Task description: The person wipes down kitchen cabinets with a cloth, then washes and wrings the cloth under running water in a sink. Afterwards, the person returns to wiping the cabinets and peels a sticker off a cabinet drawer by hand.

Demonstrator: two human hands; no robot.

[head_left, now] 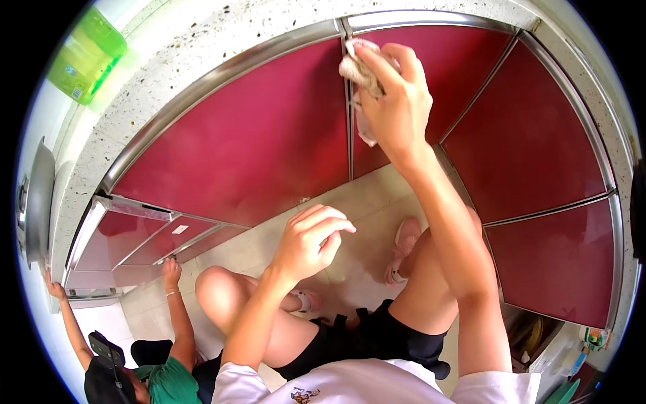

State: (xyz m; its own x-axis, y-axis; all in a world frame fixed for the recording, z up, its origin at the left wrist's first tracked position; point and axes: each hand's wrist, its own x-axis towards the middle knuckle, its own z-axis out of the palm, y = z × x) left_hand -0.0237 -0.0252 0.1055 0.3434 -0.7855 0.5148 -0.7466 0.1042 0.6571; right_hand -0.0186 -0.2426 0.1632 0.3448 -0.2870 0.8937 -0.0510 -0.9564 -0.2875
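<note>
My right hand (398, 101) is closed around a pale, crumpled cloth (362, 71). It presses the cloth to the upper part of the metal-trimmed seam between two red cabinet doors, and a loose end hangs down below my fingers. The wide red cabinet door (262, 128) lies to the left of the seam, a narrower red door (447, 71) to the right. My left hand (311, 241) is raised above my knees with its fingers loosely bent, touching nothing. No object shows in it.
A speckled countertop (195, 50) curves above the doors, with a green plastic container (87, 57) and a metal pan (39, 202) on the left. Another person in a green shirt (168, 384) crouches at lower left, hands at the cabinets. Bottles (575, 360) stand at lower right.
</note>
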